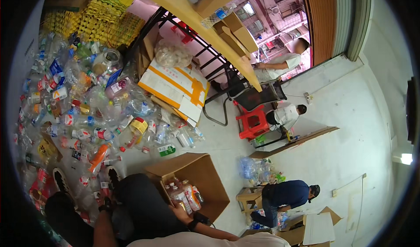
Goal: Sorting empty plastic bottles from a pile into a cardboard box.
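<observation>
My left hand [107,201], with a dark band at the wrist, reaches down between my knees to a bottle with a red-and-white label [104,187]. Its fingers are too small and shaded to show whether they grip it. Beside my right leg, my right hand [179,212] is on the near rim of an open cardboard box [210,181], fingers bent over the edge. Several clear plastic bottles [183,194] lie together inside that box, close to my fingers. Loose bottles cover the floor around my shoes, among them an orange one [99,157].
A large heap of plastic bottles [82,109] spreads ahead and left, below stacked yellow egg trays [111,14]. A taped white carton [174,86] leans by a table [210,27]. Red stools [251,122] stand farther off. A person in dark blue [288,194] bends over bottles; two others are beyond.
</observation>
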`<state>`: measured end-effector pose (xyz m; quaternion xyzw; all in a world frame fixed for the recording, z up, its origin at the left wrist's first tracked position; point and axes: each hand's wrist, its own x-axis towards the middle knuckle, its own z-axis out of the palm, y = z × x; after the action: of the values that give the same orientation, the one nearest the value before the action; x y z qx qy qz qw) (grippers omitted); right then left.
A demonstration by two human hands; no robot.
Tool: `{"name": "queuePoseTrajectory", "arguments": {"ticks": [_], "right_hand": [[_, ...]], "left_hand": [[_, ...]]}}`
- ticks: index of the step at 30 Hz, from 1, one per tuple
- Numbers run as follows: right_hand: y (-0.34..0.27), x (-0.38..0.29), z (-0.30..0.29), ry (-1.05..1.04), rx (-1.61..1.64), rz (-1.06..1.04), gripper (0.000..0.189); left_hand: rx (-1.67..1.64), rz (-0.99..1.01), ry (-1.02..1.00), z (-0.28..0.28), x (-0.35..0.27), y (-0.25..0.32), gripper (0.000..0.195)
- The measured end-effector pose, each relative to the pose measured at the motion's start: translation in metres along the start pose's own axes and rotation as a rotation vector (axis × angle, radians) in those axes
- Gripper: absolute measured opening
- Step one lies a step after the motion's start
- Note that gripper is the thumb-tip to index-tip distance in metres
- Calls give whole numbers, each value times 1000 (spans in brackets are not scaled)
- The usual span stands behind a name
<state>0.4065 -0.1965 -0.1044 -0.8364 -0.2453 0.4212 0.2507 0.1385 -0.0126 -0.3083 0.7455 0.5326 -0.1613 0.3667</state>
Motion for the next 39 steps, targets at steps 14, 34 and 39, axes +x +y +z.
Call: {"name": "queuePoseTrajectory", "arguments": {"ticks": [14, 34, 39], "right_hand": [[1, 2, 5, 128, -157, -156, 36], [-14, -6, 1, 101, 0, -64, 28], [-26, -11, 3, 114, 94, -11, 27]], "left_hand": [[-115, -209, 19, -34, -24, -43, 56], [-1470, -267, 44, 61, 39, -23, 54], [-1409, -287, 145, 70, 52, -25, 54]]}}
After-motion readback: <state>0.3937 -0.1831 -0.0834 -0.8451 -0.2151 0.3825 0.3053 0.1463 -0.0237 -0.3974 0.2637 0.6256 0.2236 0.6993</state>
